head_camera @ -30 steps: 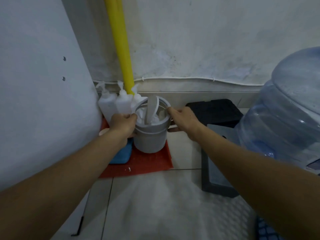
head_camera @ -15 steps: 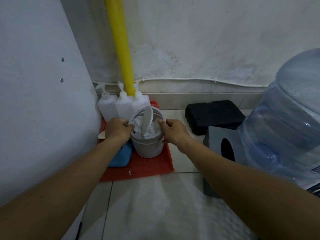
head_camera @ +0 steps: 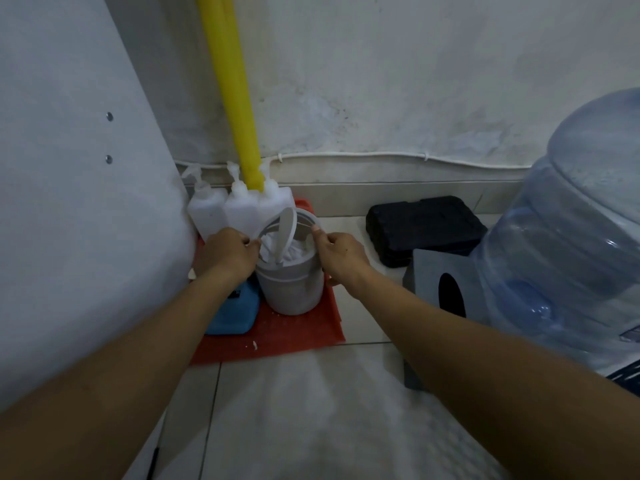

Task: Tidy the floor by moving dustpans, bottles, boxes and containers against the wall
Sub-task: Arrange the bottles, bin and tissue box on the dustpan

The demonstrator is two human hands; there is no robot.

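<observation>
A small grey bin (head_camera: 291, 289) with a tilted swing lid and white waste inside stands on a red mat (head_camera: 301, 332) near the wall. My left hand (head_camera: 227, 254) grips the bin's left rim, and my right hand (head_camera: 341, 256) grips its right rim. Three white pump bottles (head_camera: 239, 211) stand in a row against the wall right behind the bin. A blue container (head_camera: 235, 315) lies on the mat to the bin's left, partly under my left forearm.
A yellow pipe (head_camera: 232, 88) runs down the wall behind the bottles. A black case (head_camera: 424, 228) lies by the wall at right. A grey box with an oval hole (head_camera: 440, 292) and a large blue water jug (head_camera: 568, 244) stand at right. A white panel (head_camera: 69, 202) closes the left side.
The bin came down from a raised position and now stands on the red mat, slightly farther back toward the bottles. Both hands stayed on its rim throughout.
</observation>
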